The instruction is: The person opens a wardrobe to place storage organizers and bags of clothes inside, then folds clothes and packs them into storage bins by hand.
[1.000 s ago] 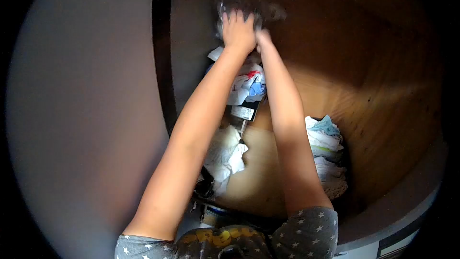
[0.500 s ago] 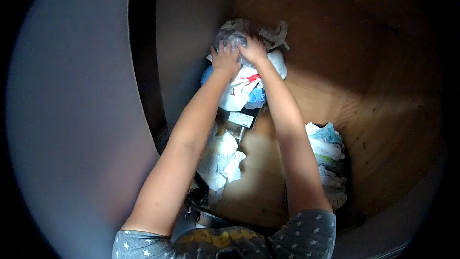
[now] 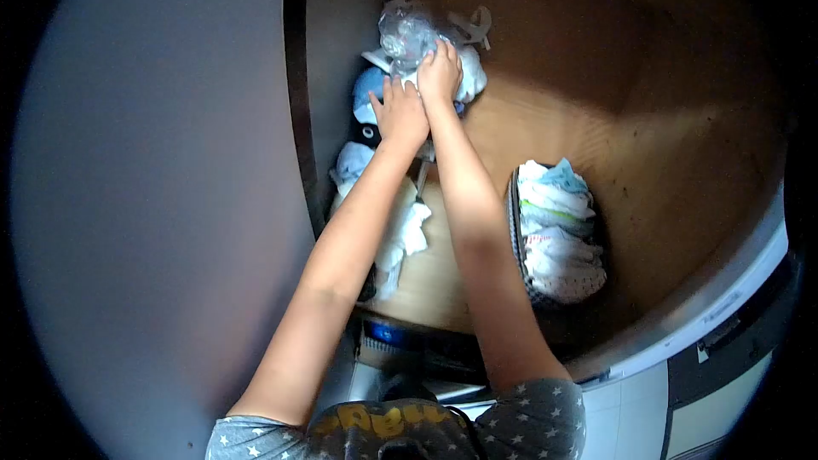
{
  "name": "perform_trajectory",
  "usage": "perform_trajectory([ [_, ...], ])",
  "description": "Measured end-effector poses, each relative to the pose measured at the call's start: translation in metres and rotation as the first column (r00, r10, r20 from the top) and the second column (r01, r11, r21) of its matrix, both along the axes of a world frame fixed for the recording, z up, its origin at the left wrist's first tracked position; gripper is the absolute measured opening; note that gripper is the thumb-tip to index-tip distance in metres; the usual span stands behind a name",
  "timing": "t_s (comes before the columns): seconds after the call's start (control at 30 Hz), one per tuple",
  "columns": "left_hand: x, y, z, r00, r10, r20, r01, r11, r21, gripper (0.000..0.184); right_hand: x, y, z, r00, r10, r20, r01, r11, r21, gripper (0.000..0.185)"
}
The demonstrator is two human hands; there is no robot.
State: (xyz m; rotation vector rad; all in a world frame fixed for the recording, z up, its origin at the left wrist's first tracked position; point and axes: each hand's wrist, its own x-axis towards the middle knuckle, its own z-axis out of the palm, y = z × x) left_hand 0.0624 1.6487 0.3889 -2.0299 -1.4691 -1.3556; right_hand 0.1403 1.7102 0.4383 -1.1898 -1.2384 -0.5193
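My left hand [image 3: 402,114] lies with its fingers spread on a pile of white and blue cloth-like items [image 3: 369,94]. Just beside it, to the upper right, my right hand [image 3: 440,75] rests on the same pile, fingers stretched out over white material [image 3: 471,77]. Clear crinkled plastic [image 3: 407,37] sits on top, at the fingertips of my right hand. What lies under both palms is hidden.
A dark basket [image 3: 516,243] packed with folded cloths [image 3: 558,234] stands on the wooden surface [image 3: 545,132] at the right. More crumpled white cloth [image 3: 409,234] lies beside my left forearm. A grey panel [image 3: 170,196] rises at the left.
My left hand has slid down off the clear plastic onto the pile, and my right hand has moved to the plastic's lower edge. The basket shows more fully as the view shifted.
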Motion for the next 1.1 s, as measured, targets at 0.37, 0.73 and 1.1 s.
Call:
perform_trajectory([
  [0.37,-0.009,-0.180,-0.091,0.471,-0.556,0.685,0.619,0.762,0.192,0.012,-0.057,-0.297,-0.190,0.740,0.320,-0.592,-0.318,0.942,0.111,0.029],
  [0.73,0.055,-0.426,-0.123,-0.078,-0.979,0.190,0.994,-0.091,-0.064,0.014,0.029,-0.580,-0.272,0.868,-0.255,-0.427,0.268,0.963,-0.031,0.014],
  [1.1,0.266,-0.638,-0.251,-0.234,-0.877,0.420,0.712,-0.449,-0.541,0.025,0.159,-0.825,-0.328,0.266,-0.740,-0.618,0.806,0.522,-0.278,0.026],
])
